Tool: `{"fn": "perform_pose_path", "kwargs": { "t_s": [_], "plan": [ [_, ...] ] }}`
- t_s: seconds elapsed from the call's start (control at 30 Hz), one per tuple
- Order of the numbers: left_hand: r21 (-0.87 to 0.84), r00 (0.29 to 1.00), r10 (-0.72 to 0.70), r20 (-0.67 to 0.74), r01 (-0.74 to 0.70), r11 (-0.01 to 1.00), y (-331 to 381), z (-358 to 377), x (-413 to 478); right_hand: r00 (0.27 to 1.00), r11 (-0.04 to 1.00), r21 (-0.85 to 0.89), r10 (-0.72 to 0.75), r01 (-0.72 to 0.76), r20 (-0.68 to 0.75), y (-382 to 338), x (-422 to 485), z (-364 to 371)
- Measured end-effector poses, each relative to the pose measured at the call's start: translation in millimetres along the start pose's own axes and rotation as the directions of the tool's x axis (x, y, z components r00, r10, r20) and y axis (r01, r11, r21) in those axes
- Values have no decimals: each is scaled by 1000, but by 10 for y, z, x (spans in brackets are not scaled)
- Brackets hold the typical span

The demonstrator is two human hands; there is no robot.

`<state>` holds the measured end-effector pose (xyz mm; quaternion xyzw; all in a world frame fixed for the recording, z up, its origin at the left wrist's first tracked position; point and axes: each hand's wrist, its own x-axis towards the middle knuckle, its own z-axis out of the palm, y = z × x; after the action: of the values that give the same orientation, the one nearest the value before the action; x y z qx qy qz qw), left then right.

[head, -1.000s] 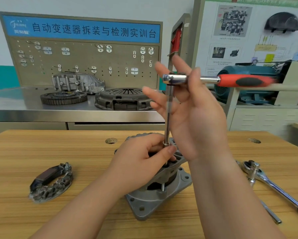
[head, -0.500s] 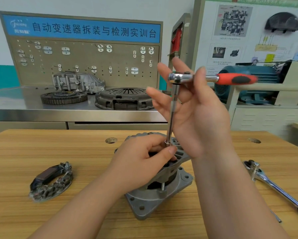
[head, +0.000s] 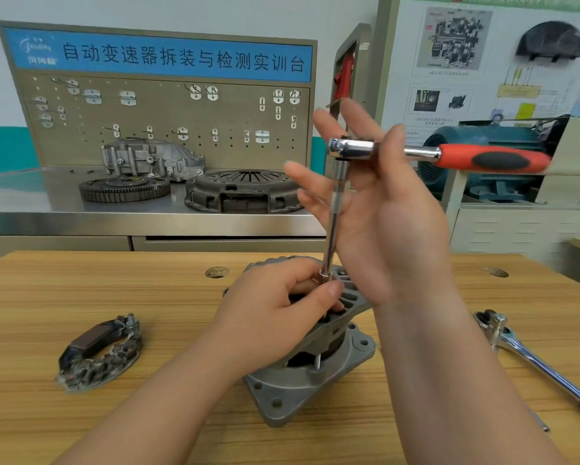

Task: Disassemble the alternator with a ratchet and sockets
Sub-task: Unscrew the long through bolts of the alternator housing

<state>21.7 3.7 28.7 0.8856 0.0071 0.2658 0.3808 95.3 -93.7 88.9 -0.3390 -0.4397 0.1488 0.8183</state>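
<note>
Two benches fill the view: a wooden bench [head: 80, 297] in front and a steel bench [head: 46, 209] behind it, backed by a pegboard [head: 167, 119] with a blue sign. On the steel bench lie a clutch pressure plate [head: 241, 193], a toothed flywheel [head: 124, 189] and a cast housing [head: 151, 159].

The alternator [head: 315, 384] stands mid-way along the wooden bench, flanged end down and slotted end frame up and tilted. A ratchet [head: 483, 159] with a red and black handle is level above it, handle pointing right. From its head a long extension bar [head: 332, 229] runs down to the alternator's top.

The right hand [head: 392, 229] is open, fingers straight and spread behind the ratchet head. Its thumb is up in front of the chrome neck, which lies in the fork between them. The left hand [head: 275, 313] rests on the alternator, fingers curled round the foot of the extension bar, hiding any socket there.

A rectifier [head: 100, 354] lies to the left, well apart from the alternator. A second ratchet [head: 530, 354], chrome-shafted, lies to the right.
</note>
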Motion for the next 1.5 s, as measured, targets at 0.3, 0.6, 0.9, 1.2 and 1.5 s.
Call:
{"fn": "perform_pose_path", "kwargs": {
  "t_s": [0.3, 0.6, 0.9, 1.2, 1.5],
  "plan": [
    [4, 999, -21, -33, 21, 1000, -37, 10, 18, 917, 808, -470, -399, 356, 10, 86, -11, -4],
    [-1, 1000, -18, 5, 18, 1000, 3, -5, 4, 998, 999, -29, 42, -43, -36, 34, -4, 7],
    [2, 999, -20, -26, 20, 1000, -50, 20, 14, 991, 982, -140, -130, 125, -29, 45, -23, 23],
    [2, 999, -8, -46, 9, 1000, -60, 21, 18, 963, 922, -331, -247, 199, -110, 72, -11, 14],
    [-48, 1000, -5, -12, 4, 999, -36, 14, 14, 999, 999, -10, 41, -41, -36, 14, -20, 20]
  ]
}}
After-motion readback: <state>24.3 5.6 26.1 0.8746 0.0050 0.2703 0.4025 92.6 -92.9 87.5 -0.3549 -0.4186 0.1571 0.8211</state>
